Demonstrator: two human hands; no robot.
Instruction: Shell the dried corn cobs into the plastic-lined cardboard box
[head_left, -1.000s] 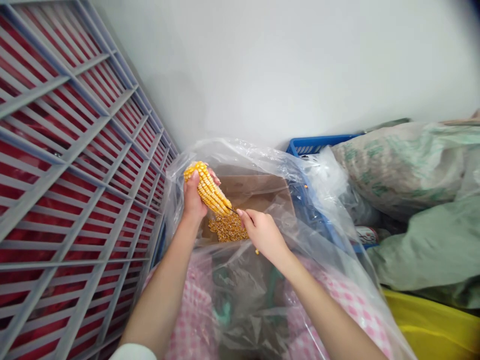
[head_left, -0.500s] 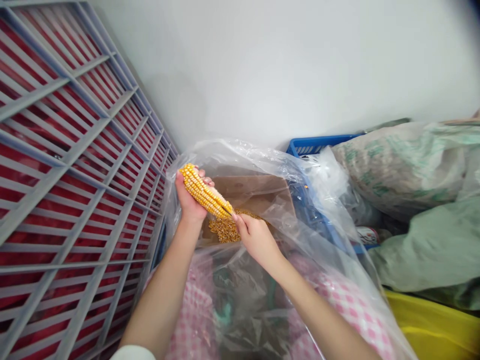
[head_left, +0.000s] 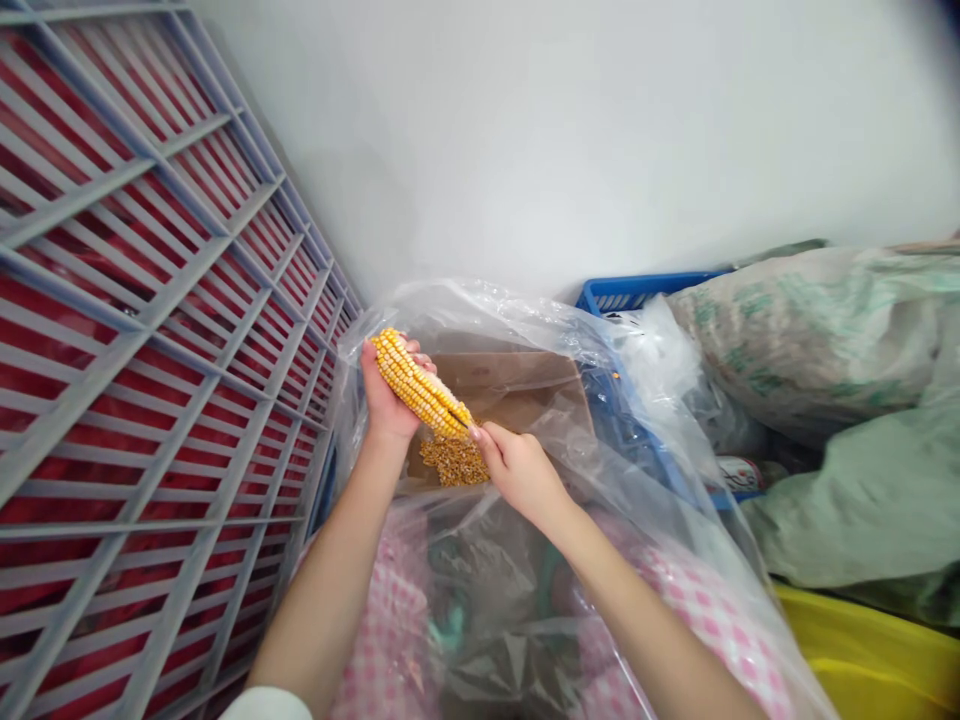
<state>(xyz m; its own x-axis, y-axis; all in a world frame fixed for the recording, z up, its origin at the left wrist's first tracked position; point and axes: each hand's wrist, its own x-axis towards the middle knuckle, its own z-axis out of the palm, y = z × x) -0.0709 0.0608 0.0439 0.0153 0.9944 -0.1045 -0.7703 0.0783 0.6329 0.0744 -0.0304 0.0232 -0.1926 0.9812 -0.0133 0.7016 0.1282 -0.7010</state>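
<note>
My left hand (head_left: 390, 400) is wrapped around a yellow ear of corn (head_left: 416, 380), which slants down to the right. Along its upper right side runs a pale strip of bare cob. At the ear's lower tip my right hand (head_left: 517, 465) is closed in a pinch. A thin dark line shows between the kernel rows there; whether it is a slim tool in my fingers or a gap, I cannot make out. Below the ear, loose corn kernels (head_left: 454, 462) lie in a cardboard box (head_left: 510, 385) inside a clear plastic bag (head_left: 480, 300).
A grey slatted crate (head_left: 154, 320) with red behind its slats rises close on the left. On the right are a blue basket (head_left: 637, 285), a full patterned sack (head_left: 817, 320), a pale green bag (head_left: 847, 500) and something yellow (head_left: 870, 650). A white wall (head_left: 540, 140) stands behind.
Both hands and the ear of corn appear slightly farther right, as does the whole scene. The right hand remains at the ear's tip.
</note>
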